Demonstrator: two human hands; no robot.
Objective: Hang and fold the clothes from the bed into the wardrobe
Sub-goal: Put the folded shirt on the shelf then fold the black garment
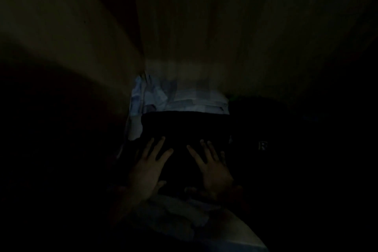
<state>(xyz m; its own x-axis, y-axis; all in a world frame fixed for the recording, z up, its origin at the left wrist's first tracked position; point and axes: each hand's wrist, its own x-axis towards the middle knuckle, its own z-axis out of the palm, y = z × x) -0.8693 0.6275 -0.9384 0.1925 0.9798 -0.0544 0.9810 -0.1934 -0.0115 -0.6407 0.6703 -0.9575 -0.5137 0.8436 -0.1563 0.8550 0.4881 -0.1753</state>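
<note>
Dimly lit, head view into a wardrobe compartment; most detail lost to darkness.

Item 1: dark folded garment [184, 127], lying flat at the centre of the compartment; colour and type cannot be told beyond dark.

Item 2: left hand [146, 172], palm down, fingers straight and spread, resting flat on the near left part of the dark folded garment. Grips nothing.

Item 3: right hand [212, 170], palm down, fingers straight and spread, resting flat on the near right part of the same garment. Grips nothing. The 2 hands lie side by side, apart.

Item 4: pale blue checked cloth [184, 98], folded, under and behind the dark garment, showing past its far edge and its left side.

Item 5: dark clothing pile [266, 129], just to the right of the dark garment, bearing a small pale letter mark [262, 145].

Item 6: wooden wardrobe panels [225, 26], rising behind and to the left of the clothes.

Item 7: pale fabric [184, 217], below the wrists at the near edge; kind cannot be told.
</note>
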